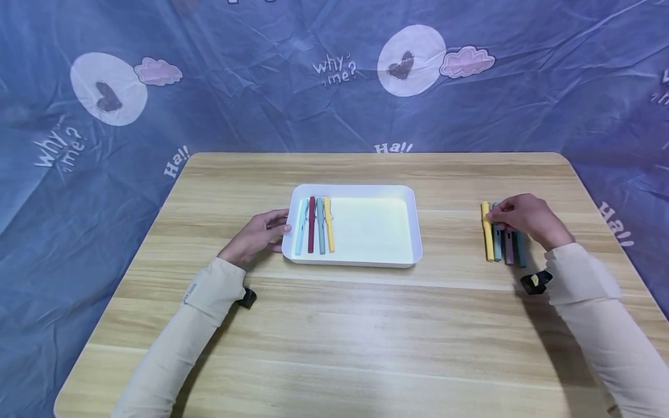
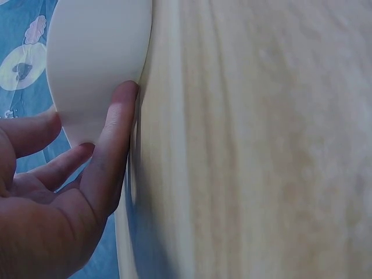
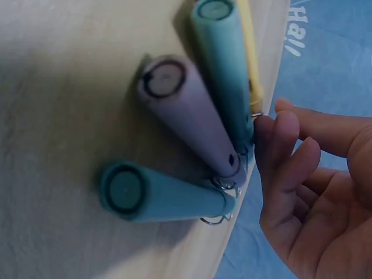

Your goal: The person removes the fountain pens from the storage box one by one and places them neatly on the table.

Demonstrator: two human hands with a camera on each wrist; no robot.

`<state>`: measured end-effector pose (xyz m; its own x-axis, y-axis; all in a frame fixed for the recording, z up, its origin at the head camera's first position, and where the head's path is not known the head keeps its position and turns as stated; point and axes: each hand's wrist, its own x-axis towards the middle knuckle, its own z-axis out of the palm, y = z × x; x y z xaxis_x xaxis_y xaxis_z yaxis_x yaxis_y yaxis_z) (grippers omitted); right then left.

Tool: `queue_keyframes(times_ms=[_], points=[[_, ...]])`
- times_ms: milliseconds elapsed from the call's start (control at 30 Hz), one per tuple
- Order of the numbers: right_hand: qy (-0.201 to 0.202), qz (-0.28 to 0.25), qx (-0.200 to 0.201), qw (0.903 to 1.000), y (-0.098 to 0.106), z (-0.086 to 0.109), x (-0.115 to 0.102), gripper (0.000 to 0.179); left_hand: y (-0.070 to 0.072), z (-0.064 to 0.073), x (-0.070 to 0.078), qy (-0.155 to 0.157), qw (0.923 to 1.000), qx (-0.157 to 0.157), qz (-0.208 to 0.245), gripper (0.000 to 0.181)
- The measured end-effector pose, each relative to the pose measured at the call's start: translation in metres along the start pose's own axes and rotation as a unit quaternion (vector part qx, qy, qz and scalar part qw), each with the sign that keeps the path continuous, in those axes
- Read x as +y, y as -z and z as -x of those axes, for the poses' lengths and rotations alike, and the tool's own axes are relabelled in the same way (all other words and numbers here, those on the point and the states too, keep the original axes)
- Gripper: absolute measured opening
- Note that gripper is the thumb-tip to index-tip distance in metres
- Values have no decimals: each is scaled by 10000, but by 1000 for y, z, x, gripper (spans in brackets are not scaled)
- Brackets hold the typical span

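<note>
My left hand [image 1: 258,235] rests against the left end of a white tray [image 1: 352,262], thumb at the rim and fingers along the outer wall [image 2: 99,58]. Inside the tray, light blue [image 1: 301,227], dark red [image 1: 311,225], grey-green [image 1: 321,226] and yellow [image 1: 328,225] capped pens lie side by side. At the right, my right hand [image 1: 530,217] pinches a yellow pen [image 1: 487,238] near its upper end. Beside that pen lie a light teal pen [image 3: 224,70], a mauve pen [image 3: 192,116] and a darker teal pen [image 3: 168,195], their clip ends partly covered by my hand in the head view.
Everything stands on a wood-grain table [image 1: 324,337] with rounded corners. Behind it hangs a blue printed cloth [image 1: 272,104]. Dark wrist devices [image 1: 536,283] sit below both sleeves.
</note>
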<state>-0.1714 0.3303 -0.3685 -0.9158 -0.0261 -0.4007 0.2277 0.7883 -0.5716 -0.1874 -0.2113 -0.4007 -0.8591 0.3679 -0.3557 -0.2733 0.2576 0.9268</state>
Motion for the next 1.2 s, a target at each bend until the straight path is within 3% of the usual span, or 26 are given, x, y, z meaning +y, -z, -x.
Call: queue_keyframes(times_ms=[533,767,1200], points=[[61,933,170,9955,-11,-5,-8,39,1,1,-2,-8,10000,-15,47,55],[61,1142,49,9934,-11,-6,-11,47,2,-2,0,-70,9999,-60,55,54],[298,1401,-484,9885,-12,-11,-22,46,2,-2,-1,24,9998,-60,196,55]])
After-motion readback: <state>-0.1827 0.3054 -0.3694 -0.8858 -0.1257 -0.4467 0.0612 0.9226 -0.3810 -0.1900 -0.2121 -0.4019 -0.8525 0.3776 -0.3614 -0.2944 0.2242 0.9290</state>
